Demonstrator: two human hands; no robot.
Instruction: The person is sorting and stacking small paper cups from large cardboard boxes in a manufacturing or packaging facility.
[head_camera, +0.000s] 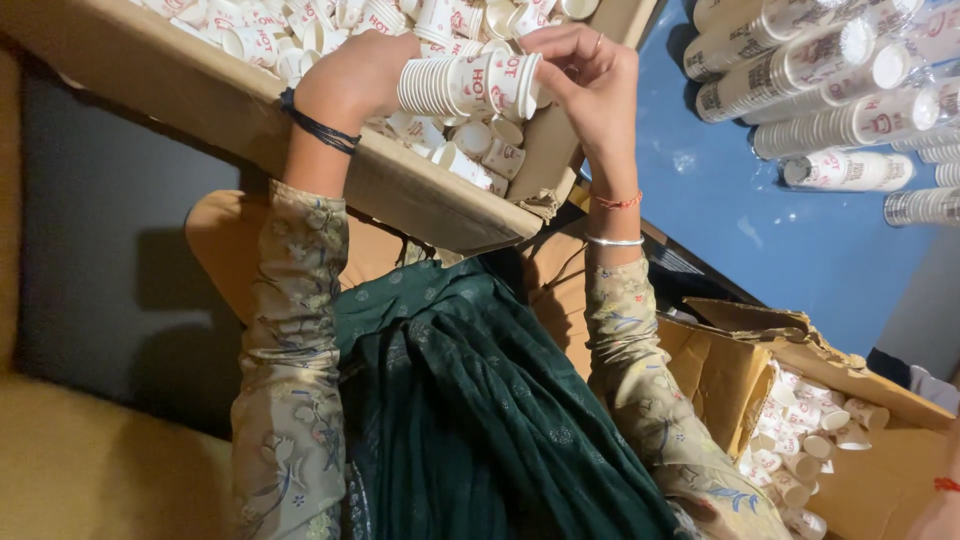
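Observation:
My left hand (352, 75) grips the left end of a nested stack of small white paper cups (465, 85) with red print, held sideways above a cardboard box. My right hand (585, 80) closes its fingers over the open mouth of the last cup at the stack's right end. Both hands hover over the big cardboard box (400, 185), which is full of several loose white cups (470, 140). Patterned sleeves cover both forearms, with a dark band on the left wrist and bracelets on the right.
Wrapped long sleeves of stacked cups (830, 110) lie on a blue table (760, 230) at upper right. A second open cardboard box (860, 440) with loose cups sits at lower right. A dark green cloth (470, 400) drapes over my lap.

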